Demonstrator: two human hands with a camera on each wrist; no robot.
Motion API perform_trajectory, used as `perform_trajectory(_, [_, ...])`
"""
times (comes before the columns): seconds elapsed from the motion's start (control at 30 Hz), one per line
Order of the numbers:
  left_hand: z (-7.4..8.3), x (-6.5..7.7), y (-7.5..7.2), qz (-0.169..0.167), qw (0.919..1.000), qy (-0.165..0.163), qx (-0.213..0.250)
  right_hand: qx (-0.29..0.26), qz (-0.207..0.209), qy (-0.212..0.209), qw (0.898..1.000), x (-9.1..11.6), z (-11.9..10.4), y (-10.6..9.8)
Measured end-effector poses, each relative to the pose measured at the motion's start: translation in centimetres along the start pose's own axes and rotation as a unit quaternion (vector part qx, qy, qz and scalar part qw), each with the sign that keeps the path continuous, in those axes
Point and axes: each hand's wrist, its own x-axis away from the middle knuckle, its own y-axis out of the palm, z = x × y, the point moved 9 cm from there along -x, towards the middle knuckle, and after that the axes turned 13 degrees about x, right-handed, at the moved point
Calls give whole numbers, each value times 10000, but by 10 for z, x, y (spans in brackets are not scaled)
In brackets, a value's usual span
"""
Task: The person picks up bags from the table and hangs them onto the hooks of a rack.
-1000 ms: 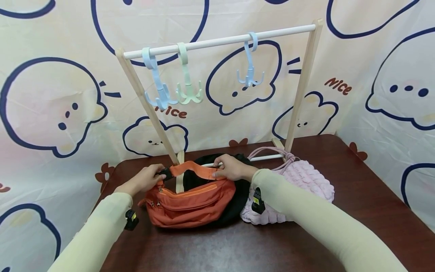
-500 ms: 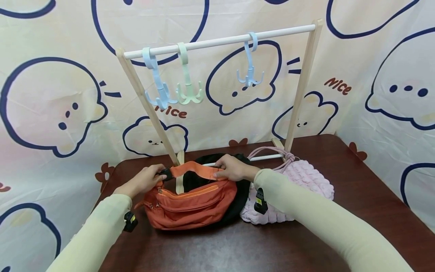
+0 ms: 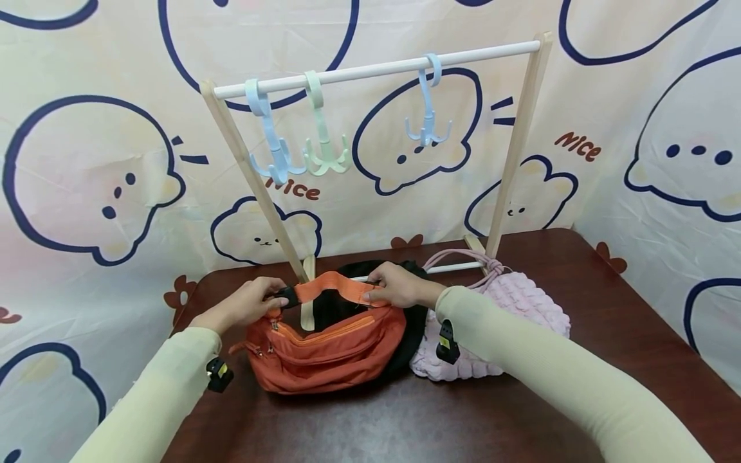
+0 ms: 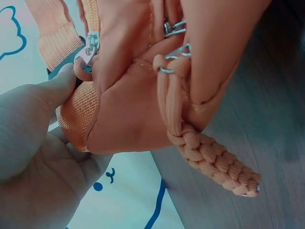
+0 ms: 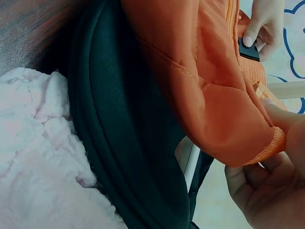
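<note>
An orange waist bag with zips stands on the table between both hands, its strap arching over the top. At its left end my left hand pinches the strap by the black buckle. My right hand grips the strap's right end; in the right wrist view its fingers curl round the bag's corner. A braided orange zip pull dangles from the bag in the left wrist view. Right behind the orange bag lies a black bag, partly hidden by it.
A pink quilted bag with a cord handle lies at the right. Behind stands a wooden rack with a white rail. From it hang a left blue hook, a green hook and a right blue hook.
The orange bag has tilted slightly, with its lower front a little nearer to me. Both hands keep their hold on the strap, and the head view has shifted very slightly.
</note>
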Motion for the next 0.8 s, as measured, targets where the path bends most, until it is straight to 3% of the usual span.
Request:
perform_trajectory(0.57, [15,12,-3,-36,9999,94,5,63,2,-190,9998,11,-8,-2])
perform_trajectory(0.8, [23,15,-5,-43,9999,110,-90,-161,25,-217,9996,15,-12,-4])
